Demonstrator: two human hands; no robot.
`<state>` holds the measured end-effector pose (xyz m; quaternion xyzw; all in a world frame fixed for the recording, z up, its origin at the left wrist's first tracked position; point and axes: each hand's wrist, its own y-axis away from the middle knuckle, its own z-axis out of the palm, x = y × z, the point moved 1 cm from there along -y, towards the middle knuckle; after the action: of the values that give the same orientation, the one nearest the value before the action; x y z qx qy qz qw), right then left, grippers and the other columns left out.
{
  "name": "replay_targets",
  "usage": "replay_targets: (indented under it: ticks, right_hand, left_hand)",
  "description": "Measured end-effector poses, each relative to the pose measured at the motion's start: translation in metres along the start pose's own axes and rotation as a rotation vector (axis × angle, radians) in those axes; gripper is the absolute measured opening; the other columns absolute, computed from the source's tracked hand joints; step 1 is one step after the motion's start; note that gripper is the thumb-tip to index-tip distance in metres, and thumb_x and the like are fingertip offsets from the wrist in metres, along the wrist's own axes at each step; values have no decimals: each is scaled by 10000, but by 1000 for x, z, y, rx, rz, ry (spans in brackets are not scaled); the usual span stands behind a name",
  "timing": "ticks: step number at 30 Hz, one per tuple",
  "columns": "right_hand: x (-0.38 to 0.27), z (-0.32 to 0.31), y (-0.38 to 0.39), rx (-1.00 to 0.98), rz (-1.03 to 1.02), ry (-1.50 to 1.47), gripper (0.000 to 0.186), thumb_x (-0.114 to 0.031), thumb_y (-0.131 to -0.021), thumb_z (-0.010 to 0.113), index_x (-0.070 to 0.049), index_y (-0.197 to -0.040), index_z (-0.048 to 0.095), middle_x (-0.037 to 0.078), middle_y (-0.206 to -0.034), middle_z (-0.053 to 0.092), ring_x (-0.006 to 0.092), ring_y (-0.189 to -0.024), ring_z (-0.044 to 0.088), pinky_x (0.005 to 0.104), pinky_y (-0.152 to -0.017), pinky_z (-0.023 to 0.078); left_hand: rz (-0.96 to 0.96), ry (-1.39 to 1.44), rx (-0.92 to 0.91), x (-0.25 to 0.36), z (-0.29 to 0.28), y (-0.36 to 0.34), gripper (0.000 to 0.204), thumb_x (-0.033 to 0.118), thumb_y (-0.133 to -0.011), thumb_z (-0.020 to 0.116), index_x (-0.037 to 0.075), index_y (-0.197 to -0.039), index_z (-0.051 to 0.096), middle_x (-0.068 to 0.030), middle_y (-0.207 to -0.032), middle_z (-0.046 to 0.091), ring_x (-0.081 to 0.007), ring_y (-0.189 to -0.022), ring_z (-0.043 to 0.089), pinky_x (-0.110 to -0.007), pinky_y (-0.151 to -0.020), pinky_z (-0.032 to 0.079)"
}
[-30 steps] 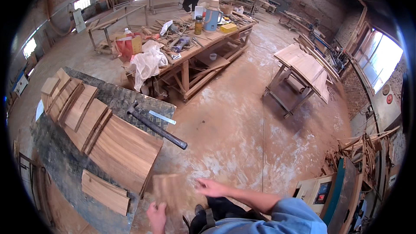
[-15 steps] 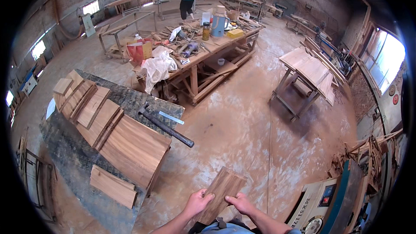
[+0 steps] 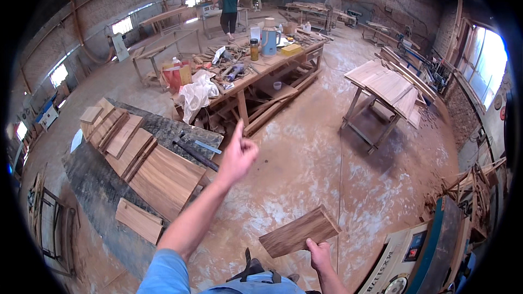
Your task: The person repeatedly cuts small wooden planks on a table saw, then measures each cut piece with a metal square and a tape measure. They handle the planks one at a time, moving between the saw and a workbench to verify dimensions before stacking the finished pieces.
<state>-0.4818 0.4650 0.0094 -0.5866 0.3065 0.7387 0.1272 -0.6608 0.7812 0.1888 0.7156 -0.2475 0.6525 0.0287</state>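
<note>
One brown rectangular wooden board [image 3: 297,231]: held above the reddish, white-streaked floor [image 3: 305,158].
Right bare hand [image 3: 320,257]: gripping its near edge, thumb on top.
Left bare hand [image 3: 238,158]: raised, forefinger extended, others curled; I can't tell whether they hold anything.
Dark long-handled hammer [image 3: 198,154]: left of that hand.

Panel [image 3: 92,196]: left of frame, under wooden pieces [image 3: 163,179], hammer [image 3: 199,156] and ruler [image 3: 208,146].
Workbench [image 3: 264,69]: upper middle, jar [image 3: 254,50] left of jug [image 3: 269,41] on top.
Trestle [image 3: 351,108]: upper right, under boards [image 3: 381,81].
Left hand [image 3: 238,158]: centre, right of the hammer.
Right hand [image 3: 320,255]: lower middle, at the near edge of the plank [image 3: 298,232].
Machine [image 3: 400,245]: lower right.
</note>
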Motion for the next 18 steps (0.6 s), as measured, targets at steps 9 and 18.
replay_targets:
  ticks: [9,18]
  right_hand:
    - [10,-102,26,117,-42,-207,257,-122,-941,572,51,-1131,584,127,-1040,668,217,-863,674,382,-729,574]
    - [-3,-176,65,269,-47,-242,209,-157,-954,566,33,-1041,585,89,-914,650,204,-778,668,379,-663,583]
  left_hand:
    - [42,124,134,143,45,-71,851,-23,-795,535,9,-1541,127,-54,-730,574,-112,-545,548,-255,-470,450]
    - [-152,31,-98,95,153,-42,868,-1,-780,566,19,-1539,146,-26,-693,533,-130,-519,521,-275,-451,414]
